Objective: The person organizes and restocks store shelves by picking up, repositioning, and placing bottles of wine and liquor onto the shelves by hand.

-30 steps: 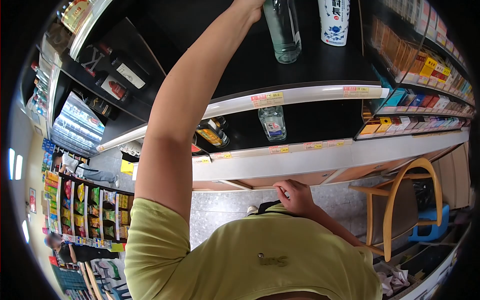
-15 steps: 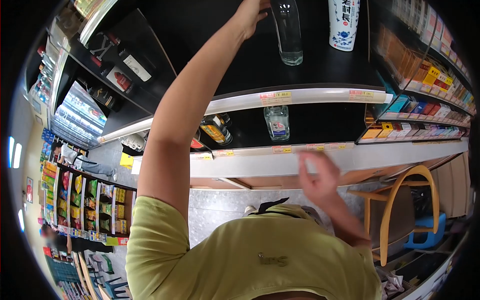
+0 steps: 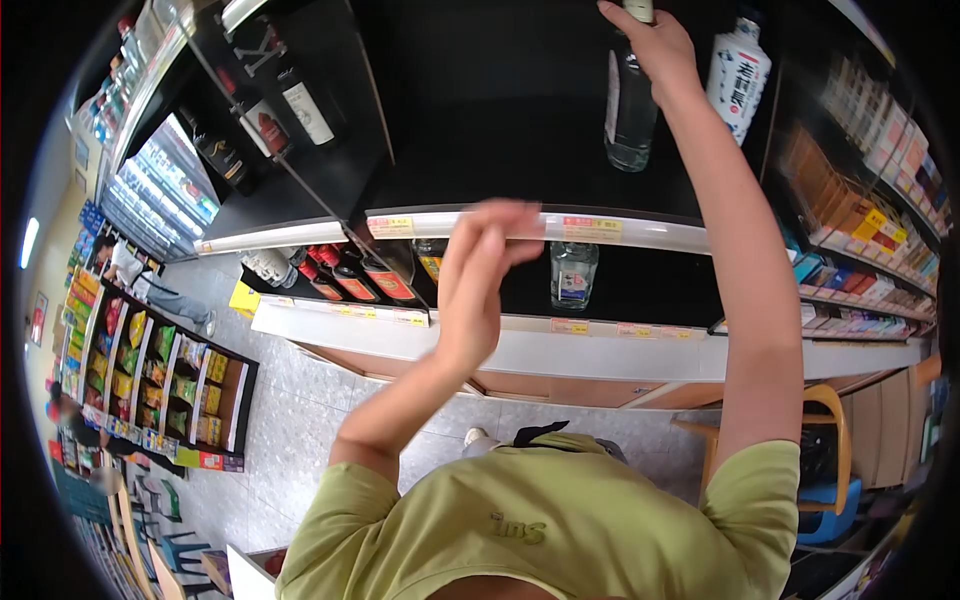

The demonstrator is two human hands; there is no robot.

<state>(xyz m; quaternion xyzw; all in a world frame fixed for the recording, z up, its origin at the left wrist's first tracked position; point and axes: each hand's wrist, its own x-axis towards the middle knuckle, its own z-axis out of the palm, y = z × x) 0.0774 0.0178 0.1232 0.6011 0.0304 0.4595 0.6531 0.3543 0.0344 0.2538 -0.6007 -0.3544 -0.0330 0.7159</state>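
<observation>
My right hand [image 3: 662,50] is closed around the neck of a clear glass bottle [image 3: 630,115], just below its pale cap. The bottle stands on the black upper shelf [image 3: 480,165], tilted only slightly in this view. Beside it, partly behind my right forearm, is a white bottle [image 3: 738,80] with blue pattern and dark characters. My left hand [image 3: 480,275] hovers in front of the shelf's price strip, holding nothing; its fingers are stretched out and blurred. On the lower shelf stands a smaller clear bottle [image 3: 573,275] with a label.
Dark wine bottles [image 3: 305,108] stand on the left shelves. Red-labelled bottles [image 3: 345,275] fill the lower left. Cigarette packs [image 3: 870,235] line the right side. A wooden chair [image 3: 828,440] stands at right. Snack racks [image 3: 165,375] and other people are at far left.
My left hand has left the upper part of the clear bottle and come down in front of the shelf edge. My right hand has risen from low on the right to the bottle's neck.
</observation>
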